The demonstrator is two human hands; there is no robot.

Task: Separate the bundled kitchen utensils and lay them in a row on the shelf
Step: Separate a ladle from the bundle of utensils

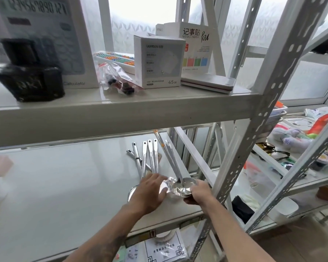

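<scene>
The fingers (155, 179) of the left hand (148, 195) lie spread and flat, pressing down on the bowl ends of the bundled utensils (150, 159) and touching the crinkled clear wrap (167, 186). The right hand (196, 193) is curled around the near right edge of the ladle bowl (184, 187), gripping it. The ladle's handle (171, 161) slants away to the far left, apart from the other handles, which fan out beyond the left fingertips. Everything rests on the glossy white shelf (64, 186), near its right front corner, beside the perforated metal upright (233, 176).
</scene>
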